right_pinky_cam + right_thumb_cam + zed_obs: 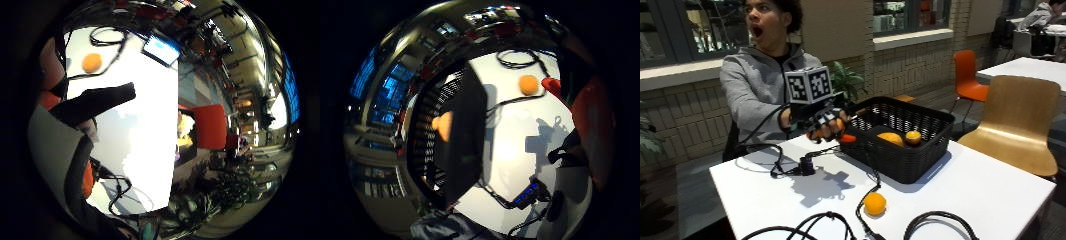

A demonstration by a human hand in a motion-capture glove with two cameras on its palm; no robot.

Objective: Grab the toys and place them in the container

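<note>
Beside the basket (906, 155) | hand (825, 125) grips orange toy (847, 138) | orange ball (874, 203) on table (973, 195)

bright daylight | glare on white table (986, 190) | soft shadows | motion blur

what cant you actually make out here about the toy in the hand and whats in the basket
- Held toy: in the outside view the gloved right hand covers all but an orange-red tip, so its shape is unclear.
- Basket contents: two orange toys show over the rim; the near wall hides the floor and anything lower.
- Thumb side palm view: the basket's dark wall hides its inside except one orange piece.
</note>
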